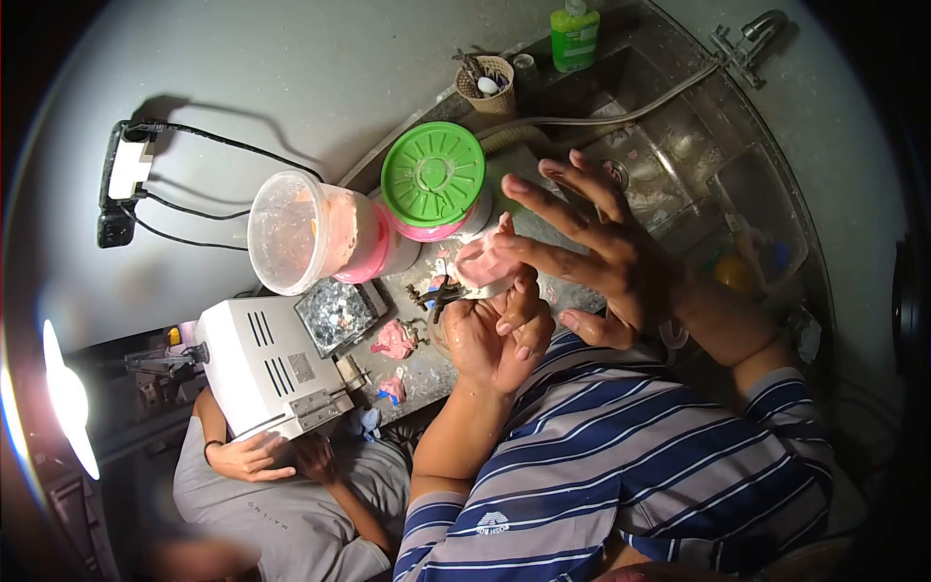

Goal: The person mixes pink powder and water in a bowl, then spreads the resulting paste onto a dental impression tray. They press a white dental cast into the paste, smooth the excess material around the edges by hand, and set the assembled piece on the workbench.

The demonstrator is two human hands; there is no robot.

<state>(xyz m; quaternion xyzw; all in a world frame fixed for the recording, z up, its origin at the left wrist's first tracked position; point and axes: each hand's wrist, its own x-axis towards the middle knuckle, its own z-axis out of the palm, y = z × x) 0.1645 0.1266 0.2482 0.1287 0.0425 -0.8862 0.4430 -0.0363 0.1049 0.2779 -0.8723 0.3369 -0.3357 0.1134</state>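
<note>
My left hand is closed with curled fingers around the base of a whitish plaster-like mould topped with smooth pink dough. Over it my right hand is spread, fingers apart, one fingertip meeting the pink dough's edge. A dark metal hinged piece sits just left of the mould; whether it is attached, I cannot tell. Close by on the counter are a pink lump and a smaller pink-and-blue scrap. Behind stand a clear tub with pink residue and a tub with a green lid.
At left, a co-worker's hand rests by a white box machine. A debris-filled tray lies beside it. A bright lamp glows far left. A sink, green bottle and wicker basket are at the back.
</note>
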